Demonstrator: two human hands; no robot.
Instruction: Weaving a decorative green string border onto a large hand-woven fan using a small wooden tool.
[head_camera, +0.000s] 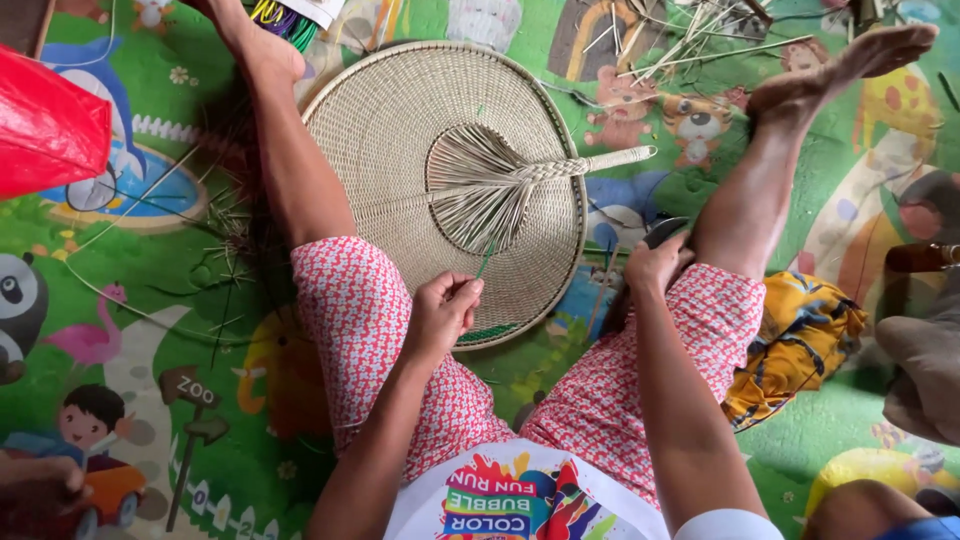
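- The left hand (442, 310) is raised just over the left knee, forearm running up from the lower edge of the view, wrist bent a little inward.
- Its fingers (462, 290) are curled shut, pinching the lower end of a thin green strip (484, 262).
- The strip rises from the pinch up to the small fan (490, 188).
- The fan is half woven: loose pale strands splay at one end, and a plaited handle points right towards the far foot.
- It lies on a round woven tray (385, 115), which rests on the mat (200, 330) between the spread legs; the tray's near rim touches the left knee.
- The right hand (655, 262) sits on the right knee, arm stretched forward.
- Its fingers wrap a dark tool (662, 232); only the curved top shows, so what kind it is cannot be told.
- A yellow cloth (800, 340) is bunched just beside the right thigh.
- Loose pale sticks (680, 35) are scattered at the far edge of the mat.
- A red bag (45, 125) sits at the far left.
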